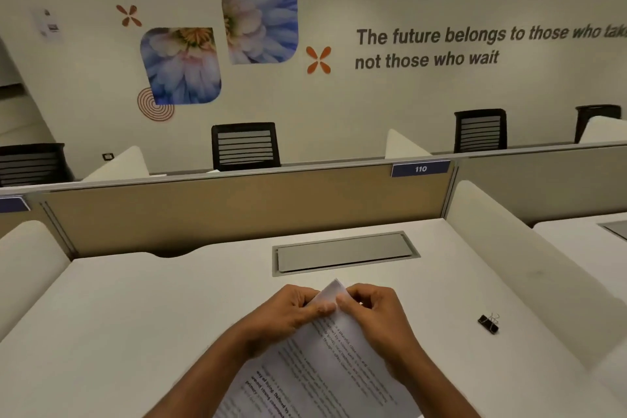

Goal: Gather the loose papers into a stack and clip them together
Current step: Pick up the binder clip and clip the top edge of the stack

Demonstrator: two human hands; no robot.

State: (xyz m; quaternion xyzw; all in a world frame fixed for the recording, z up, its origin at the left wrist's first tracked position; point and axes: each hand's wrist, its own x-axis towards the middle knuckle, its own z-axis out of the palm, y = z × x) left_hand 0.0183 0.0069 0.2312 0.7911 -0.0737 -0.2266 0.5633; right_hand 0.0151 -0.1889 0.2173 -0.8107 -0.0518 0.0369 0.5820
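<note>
Both grips pinch printed papers' [325, 360] far corner, left hand [288, 312], right hand [376, 312], squaring edges; binder clip [488, 323] waits on table [169, 299].

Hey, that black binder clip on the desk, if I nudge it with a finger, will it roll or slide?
The binder clip would probably slide, not roll: its black body looks flat-sided and lies on the smooth white desk. It seems small, so likely light. Its wire handles stick up and may flip if pushed.
</note>
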